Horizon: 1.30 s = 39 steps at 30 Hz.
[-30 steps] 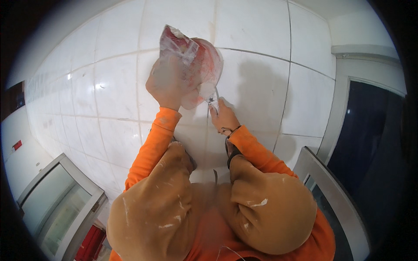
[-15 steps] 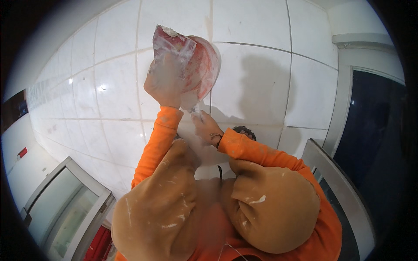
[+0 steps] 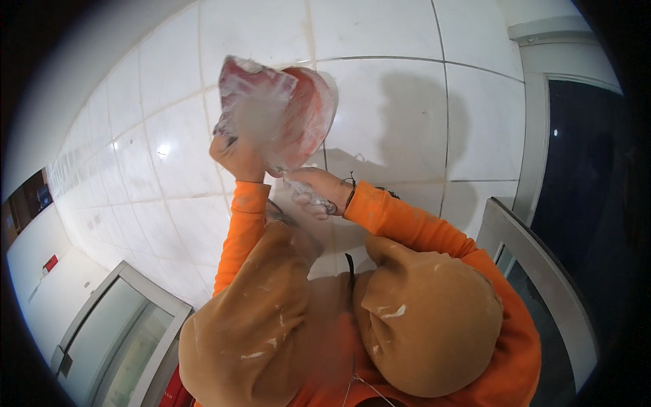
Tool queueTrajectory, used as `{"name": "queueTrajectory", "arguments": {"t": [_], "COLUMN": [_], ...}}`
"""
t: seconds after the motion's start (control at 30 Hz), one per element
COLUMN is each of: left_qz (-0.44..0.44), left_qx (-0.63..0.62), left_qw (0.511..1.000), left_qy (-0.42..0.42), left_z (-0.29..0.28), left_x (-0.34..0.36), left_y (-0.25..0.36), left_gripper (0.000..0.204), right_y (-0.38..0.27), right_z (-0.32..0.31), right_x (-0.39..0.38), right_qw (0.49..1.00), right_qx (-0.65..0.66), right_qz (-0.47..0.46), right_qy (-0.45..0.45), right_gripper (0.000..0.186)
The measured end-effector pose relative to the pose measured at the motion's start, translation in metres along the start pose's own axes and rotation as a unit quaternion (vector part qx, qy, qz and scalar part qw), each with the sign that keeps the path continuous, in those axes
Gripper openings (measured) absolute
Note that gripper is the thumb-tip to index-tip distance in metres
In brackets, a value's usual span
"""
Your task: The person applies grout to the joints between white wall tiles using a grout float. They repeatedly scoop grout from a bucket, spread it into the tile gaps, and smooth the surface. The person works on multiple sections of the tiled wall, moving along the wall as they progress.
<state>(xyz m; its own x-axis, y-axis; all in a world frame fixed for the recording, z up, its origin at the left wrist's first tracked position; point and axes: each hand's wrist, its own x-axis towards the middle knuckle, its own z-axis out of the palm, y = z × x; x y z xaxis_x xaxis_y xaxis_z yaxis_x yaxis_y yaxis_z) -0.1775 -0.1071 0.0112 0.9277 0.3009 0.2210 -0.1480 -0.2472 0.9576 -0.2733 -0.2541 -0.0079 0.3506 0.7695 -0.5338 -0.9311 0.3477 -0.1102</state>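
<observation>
At your far left, a door [image 3: 122,339] with a glass pane stands at an angle, its grey frame near the white tile floor [image 3: 169,88]. The seams between the tiles on this side look pale. Next comes your left hand [image 3: 237,157], its fingers curled around the near left edge of the red bowl [image 3: 315,108]. A blur covers part of this grip, so how each finger sits cannot be told. A flat red piece [image 3: 234,78], streaked white, rises beside the bowl; whether the two are joined is unclear.

The bowl is tilted, ahead of your knees and over the tiles, with white paste smeared on its inside. At its near edge is a paste-coated hand tool [image 3: 306,197], wrapped in the closed fingers of your right hand [image 3: 324,180]. Its far end is hard to make out.

The work with the paste looks under way, not finished: bowl and tool both carry white residue and neither is clean. How much paste remains inside cannot be judged. Farther right, several floor seams show dark, unlike the pale ones; whether those are unfilled, you cannot tell from here. A grey frame [image 3: 536,264] and a dark doorway [image 3: 576,169] close off your right side.
</observation>
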Motion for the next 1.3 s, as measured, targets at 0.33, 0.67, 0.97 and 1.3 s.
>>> {"name": "queueTrajectory", "arguments": {"t": [0.33,0.67,0.97,1.3], "left_qz": [-0.165,-0.410,-0.470,-0.444], "left_qx": [-0.134,-0.223,-0.369,-0.395], "left_qw": [0.976,0.874,0.784,0.792], "left_qy": [0.039,-0.138,-0.170,-0.137], "left_z": [-0.029,-0.080,-0.085,-0.102], "left_x": [0.043,0.047,0.005,-0.003], "left_y": [-0.054,-0.002,0.037,0.036], "left_gripper": [0.029,0.028,0.037,0.046], "right_y": [-0.023,-0.085,-0.093,-0.102], "right_z": [-0.041,-0.014,0.014,-0.003], "right_x": [-0.004,-0.038,-0.026,-0.037], "right_qw": [0.948,0.576,0.467,0.431], "right_qx": [-0.235,-0.568,-0.654,-0.727], "right_qz": [-0.208,-0.577,-0.592,-0.531], "right_qy": [0.047,0.114,0.059,0.060], "right_gripper": [0.040,0.048,0.059,0.059]}}
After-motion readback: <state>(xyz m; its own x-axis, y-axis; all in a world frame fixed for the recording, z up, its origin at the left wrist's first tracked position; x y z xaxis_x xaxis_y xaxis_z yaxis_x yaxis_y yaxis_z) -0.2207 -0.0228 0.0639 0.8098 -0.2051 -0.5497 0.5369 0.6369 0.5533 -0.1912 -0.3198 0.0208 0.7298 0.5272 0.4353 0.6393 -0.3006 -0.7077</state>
